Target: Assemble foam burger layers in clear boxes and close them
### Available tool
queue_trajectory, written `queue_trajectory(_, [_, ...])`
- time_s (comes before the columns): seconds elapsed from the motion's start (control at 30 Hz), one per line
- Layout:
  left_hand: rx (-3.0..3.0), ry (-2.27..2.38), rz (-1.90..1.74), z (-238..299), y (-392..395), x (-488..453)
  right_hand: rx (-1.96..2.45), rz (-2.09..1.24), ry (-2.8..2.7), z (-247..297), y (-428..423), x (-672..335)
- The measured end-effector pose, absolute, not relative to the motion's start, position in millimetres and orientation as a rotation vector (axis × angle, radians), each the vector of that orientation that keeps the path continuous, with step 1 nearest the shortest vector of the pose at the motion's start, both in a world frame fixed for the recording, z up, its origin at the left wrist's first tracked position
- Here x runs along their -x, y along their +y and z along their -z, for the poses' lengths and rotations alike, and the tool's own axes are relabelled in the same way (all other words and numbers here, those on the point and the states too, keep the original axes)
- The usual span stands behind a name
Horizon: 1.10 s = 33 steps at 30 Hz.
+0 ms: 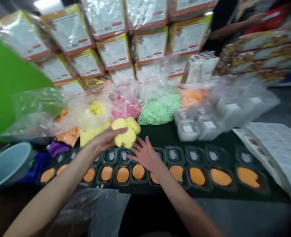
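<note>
Yellow lumps: here they are, the yellow lumps [126,135], a soft-looking cluster up off the tabletop [157,133], right between the two hands.
Left grip: the left hand [106,138] has them, thumb laid over the left edge, the fingers mostly hidden; closed on the cluster.
Right grip: the right hand [146,156] is open and bare, fingers spread, palm turned towards the lumps.
The gap that counts: from the right palm, the cluster lies up and to the left, its lower right edge just beside those fingertips; touching or not, I can't tell.
Long axis: no clear one here, the lobes bunch about as wide as tall.
Nearer hand: left, plainly, with the right close by.
Below: a row of clear tubs [209,181] holding orange discs [138,171], nearer the body than the lumps.
Behind: the green bag [160,110], to the right of the pink bag [125,107].
</note>
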<state>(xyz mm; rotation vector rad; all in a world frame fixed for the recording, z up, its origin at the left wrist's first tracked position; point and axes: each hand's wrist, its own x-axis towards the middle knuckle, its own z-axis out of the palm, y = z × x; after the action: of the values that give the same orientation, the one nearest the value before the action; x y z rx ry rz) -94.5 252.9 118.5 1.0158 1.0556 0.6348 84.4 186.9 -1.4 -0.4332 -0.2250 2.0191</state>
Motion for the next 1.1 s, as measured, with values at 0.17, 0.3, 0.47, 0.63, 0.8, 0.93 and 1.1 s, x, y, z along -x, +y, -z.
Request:
queue_trajectory(0.17, [-1.061, 1.026, -0.498, -80.9, 208.3, 62.3, 0.3, -2.205, -0.044, -5.5, 183.0, -86.5])
queue_trajectory(0.3, [-1.377, 1.128, -0.423, -72.3, 204.2, 68.3, 0.389, -2.226, -0.056, -5.2, 178.4, -81.1])
queue_trajectory(0.47, [-1.968, 1.526, -0.452, -76.3, 210.5, 101.2, 0.505, -2.182, -0.024, -2.4, 193.4, -51.9])
queue_trajectory(0.63, [-2.055, 1.652, -0.689, -69.8, 207.5, 134.2, 0.59, -2.188, -0.033, -3.7, 210.6, -7.1])
queue_trajectory(0.8, [-1.994, 1.96, -1.146, -40.9, 203.4, 169.9, 0.588, -2.225, -0.047, 1.7, 222.3, 49.4])
queue_trajectory(0.93, [-1.6, 1.751, -1.614, -20.9, 203.8, 197.3, 0.606, -2.295, -0.059, 10.4, 224.8, 85.8])
queue_trajectory(1.1, [-0.868, 1.231, -1.909, -13.2, 209.6, 225.3, 0.57, -2.342, -0.046, 18.4, 228.7, 110.7])
